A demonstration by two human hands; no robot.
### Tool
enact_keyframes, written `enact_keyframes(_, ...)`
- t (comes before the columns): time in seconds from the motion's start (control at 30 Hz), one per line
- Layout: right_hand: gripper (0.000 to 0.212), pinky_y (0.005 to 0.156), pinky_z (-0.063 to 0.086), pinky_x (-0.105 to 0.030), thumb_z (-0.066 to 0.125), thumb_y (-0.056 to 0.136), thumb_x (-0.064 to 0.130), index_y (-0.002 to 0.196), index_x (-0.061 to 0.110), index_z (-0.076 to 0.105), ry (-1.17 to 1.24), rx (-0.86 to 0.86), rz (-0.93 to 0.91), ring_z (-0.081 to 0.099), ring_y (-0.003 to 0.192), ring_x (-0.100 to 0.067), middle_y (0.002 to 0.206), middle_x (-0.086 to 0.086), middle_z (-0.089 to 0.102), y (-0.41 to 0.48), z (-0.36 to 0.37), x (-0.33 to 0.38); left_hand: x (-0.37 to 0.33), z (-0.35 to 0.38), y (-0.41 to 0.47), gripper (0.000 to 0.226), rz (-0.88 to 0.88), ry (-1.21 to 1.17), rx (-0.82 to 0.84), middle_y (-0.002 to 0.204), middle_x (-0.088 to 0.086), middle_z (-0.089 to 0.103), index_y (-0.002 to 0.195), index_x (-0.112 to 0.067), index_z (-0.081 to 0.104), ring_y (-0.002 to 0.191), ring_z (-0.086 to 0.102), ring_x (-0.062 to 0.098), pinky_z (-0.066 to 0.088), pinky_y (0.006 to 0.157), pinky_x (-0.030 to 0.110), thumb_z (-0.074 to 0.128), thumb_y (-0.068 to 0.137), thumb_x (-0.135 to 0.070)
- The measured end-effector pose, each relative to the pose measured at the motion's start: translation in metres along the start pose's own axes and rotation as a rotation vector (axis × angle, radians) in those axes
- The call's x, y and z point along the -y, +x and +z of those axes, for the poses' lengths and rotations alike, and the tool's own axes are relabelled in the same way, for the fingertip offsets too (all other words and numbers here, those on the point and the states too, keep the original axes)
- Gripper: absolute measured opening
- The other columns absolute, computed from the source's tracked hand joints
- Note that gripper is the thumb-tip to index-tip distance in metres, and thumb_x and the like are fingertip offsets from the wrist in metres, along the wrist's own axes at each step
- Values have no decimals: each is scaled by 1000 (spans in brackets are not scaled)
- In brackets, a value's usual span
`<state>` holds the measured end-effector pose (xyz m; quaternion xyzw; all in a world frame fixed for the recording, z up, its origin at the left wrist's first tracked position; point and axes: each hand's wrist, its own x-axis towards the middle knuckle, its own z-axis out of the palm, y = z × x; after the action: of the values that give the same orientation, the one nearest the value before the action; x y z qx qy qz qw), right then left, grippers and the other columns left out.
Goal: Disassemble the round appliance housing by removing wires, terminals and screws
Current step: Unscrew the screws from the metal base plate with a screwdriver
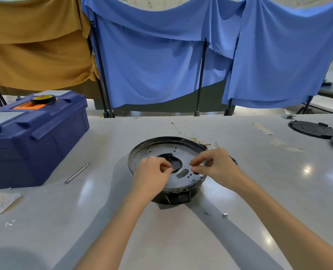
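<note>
Housing: round black appliance housing with grey metal plate (161, 150), mid-table (45, 221).
Left hand (152, 172): curled at plate's centre hole; grip impossible to tell.
Right hand (214, 164): fingertips nearly together; contents unclear.
Done: thin yellowish wires (189, 136) out, behind housing.
Remaining: probably plate fasteners.

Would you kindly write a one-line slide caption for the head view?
Left hand and right hand over the round housing on a grey table; blue toolbox at left.

table (161, 240) | round housing (161, 149) | blue toolbox (35, 143) | metal rod (77, 173) | black lid (313, 129)
</note>
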<state>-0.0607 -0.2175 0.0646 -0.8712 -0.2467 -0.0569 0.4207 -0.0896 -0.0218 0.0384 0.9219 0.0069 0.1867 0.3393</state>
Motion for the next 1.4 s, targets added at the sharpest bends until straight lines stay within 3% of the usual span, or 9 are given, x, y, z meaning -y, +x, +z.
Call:
enact_keyframes(0.13,21,60,36,-9,83,69,8,66,24,70,-12,-143,7,52,66,4,62,14,64,-17,-14,-17,-1,3,-3,14,-11,73,8,79,-13,71,87,-28,76,81,63,9,56,72,34,63,85,-24)
enact_keyframes(0.43,19,61,46,-19,86,64,12,71,23,72,-132,478,212,60,59,-4,63,10,69,-52,-29,-38,-3,4,-7,18,-43,132,-20,85,-13,72,90,-32,75,86,63,10,54,71,31,58,87,-24)
enact_keyframes(0.73,29,54,43,-16,77,67,2,60,26,64,-236,514,217,53,52,-2,55,11,60,-54,-21,-45,-4,0,-8,15,-54,132,2,84,-16,71,90,-33,74,86,62,7,51,72,28,60,88,-27)
enact_keyframes(0.83,29,56,45,-15,73,71,-2,60,24,65,-195,393,227,55,54,-3,60,6,64,-46,-29,-47,0,-3,-2,10,-61,7,76,74,-16,70,83,-31,75,77,64,3,54,71,28,66,85,-27)
enact_keyframes(0.93,27,52,40,-10,74,72,-5,62,17,65,-162,37,275,55,54,-5,58,7,62,-29,-40,-59,3,-7,9,6,-90,-134,113,68,-9,71,81,-24,75,64,64,3,56,68,26,71,82,-20)
enact_keyframes(1.03,19,57,44,-20,75,76,-3,67,12,67,-168,-220,340,59,62,-16,63,0,64,-6,-45,-77,7,-6,20,6,-95,-104,101,72,-8,69,87,-19,75,62,62,2,53,60,18,72,82,-16)
enact_keyframes(1.17,17,66,49,-31,71,79,-2,70,13,68,-202,-317,375,63,69,-24,71,-8,69,28,-42,-98,14,-2,36,7,-107,-47,119,76,-3,68,90,-18,73,61,63,7,47,46,9,69,85,-16)
enact_keyframes(1.27,10,67,41,-28,71,80,2,75,10,71,-237,-319,370,60,84,-27,76,-11,69,48,-34,-115,15,0,48,5,-116,-2,130,79,-2,66,89,-22,72,63,62,10,55,54,23,68,86,-20)
enact_keyframes(1.4,2,76,34,-30,73,81,10,82,11,74,-332,-310,377,40,101,-24,84,-13,64,64,-21,-133,20,3,55,5,-99,28,157,76,-9,66,83,-25,74,61,58,2,48,55,18,69,86,-26)
